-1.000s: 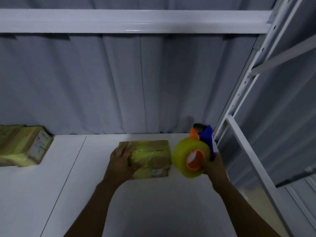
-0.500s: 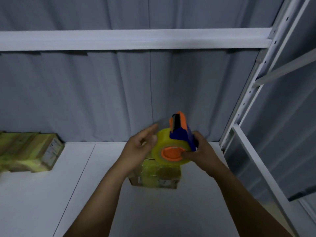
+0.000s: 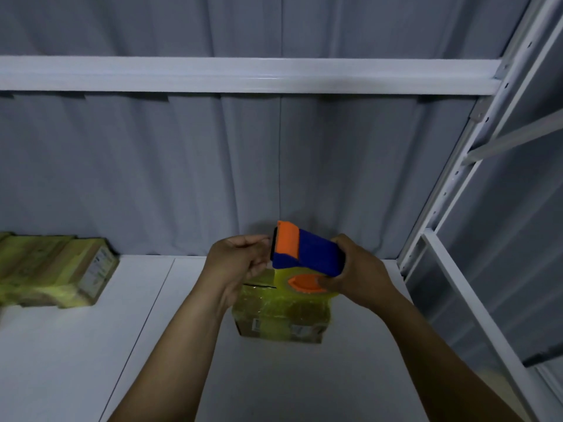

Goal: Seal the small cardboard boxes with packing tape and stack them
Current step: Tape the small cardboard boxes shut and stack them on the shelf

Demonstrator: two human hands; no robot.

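Dim, bluish, soft-focus, wide-angle bowing

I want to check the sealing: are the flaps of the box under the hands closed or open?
Closed: the box top lies flat under yellow tape; only a thin dark seam shows.

A white shelf board is spread across the lower half, from 9 o'clock round to 5 o'clock. It is divided by a thin seam, which is run from 7 o'clock up toward the centre. Behind it, a grey curtain in vertical folds is hung, and a white horizontal beam is set across it at 12 o'clock. A perforated white upright is seen slanting at 3 o'clock, and a crossbar is joined to it at 2 o'clock.
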